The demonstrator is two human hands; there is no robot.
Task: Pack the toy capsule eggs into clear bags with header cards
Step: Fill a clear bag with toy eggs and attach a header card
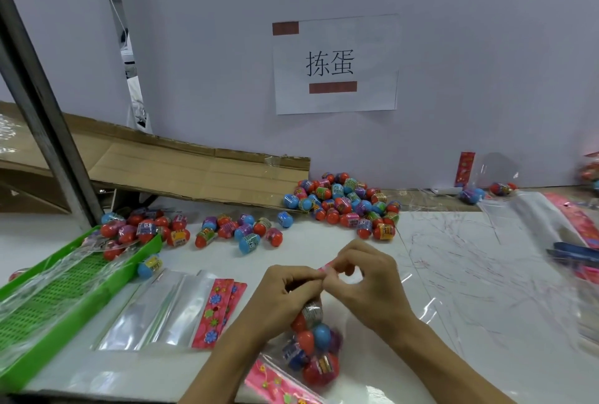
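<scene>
A big white table (453, 257) fills most of the room in front of the person, and a pale wall (453, 46) stands behind it with a paper sign (335, 64) stuck on. A long flat piece of brown cardboard (181, 170) leans down from the left onto the back of the table. A green plastic tray (48, 300) sits at the left edge with crinkly clear plastic lying over it and a few red eggs at its far end. A big heap of toy capsule eggs (345, 205) lies at the foot of the cardboard, and a smaller bunch of eggs (240, 230) is spread out just left of it, red, blue and purple ones. Flat empty clear bags (158, 309) with pink flowered header cards (215, 312) lie in a row between the tray and the person's arms. Right in the middle and near the front, a filled clear bag (312, 348) of eggs hangs from both hands, its bottom close to another pink card lying on the table. The left hand (288, 290) has its fingers curled tight, pinching the top of the bag. The right hand (366, 277) pinches the same top from the other side, with a bit of pink card (328, 267) poking out between the two hands.
</scene>
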